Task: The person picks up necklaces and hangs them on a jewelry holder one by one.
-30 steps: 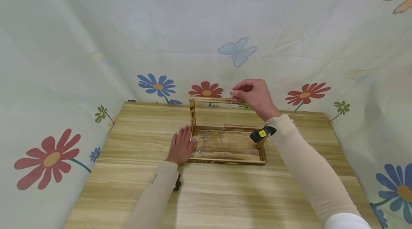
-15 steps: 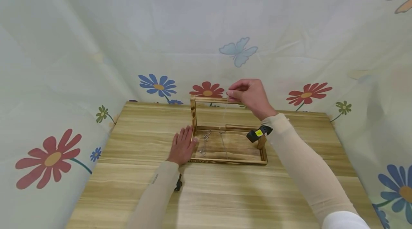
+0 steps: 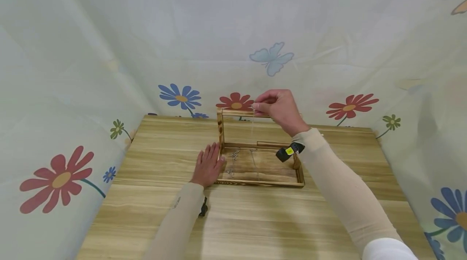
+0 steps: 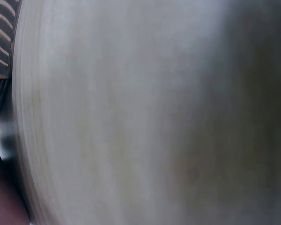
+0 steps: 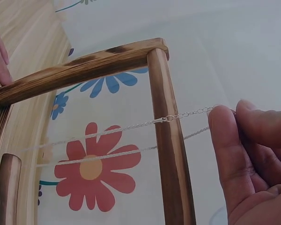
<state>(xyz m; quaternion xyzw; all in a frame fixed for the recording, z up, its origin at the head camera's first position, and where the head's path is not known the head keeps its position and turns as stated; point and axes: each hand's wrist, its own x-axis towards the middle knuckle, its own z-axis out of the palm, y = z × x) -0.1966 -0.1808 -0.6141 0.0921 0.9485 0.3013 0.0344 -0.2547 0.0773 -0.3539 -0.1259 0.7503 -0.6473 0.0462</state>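
Note:
My right hand (image 3: 280, 110) is raised at the top bar of a wooden jewelry stand (image 3: 220, 127), pinching a thin silver necklace (image 3: 252, 128) between thumb and fingertips. In the right wrist view, two strands of the necklace (image 5: 117, 130) run past the bar (image 5: 167, 136), with a clasp and link extender near the fingers (image 5: 222, 140). Flat on the table, my left hand (image 3: 207, 167) rests with straight fingers against the stand's left side. In the stand's tray base (image 3: 277, 166) lie a bunched chain (image 3: 233, 158) and a straighter chain (image 3: 254, 162).
A loose-looking wooden rod (image 3: 273, 144) lies along the tray's back edge. The wood-grain table (image 3: 240, 219) extends around the stand. Behind and beside it hangs a pale sheet with flowers and butterflies (image 3: 164, 41). The left wrist view mostly shows blurred tabletop (image 4: 112, 112).
My right hand has shifted a little left along the top bar, carrying the necklace with it. The left hand and the stand have stayed in place.

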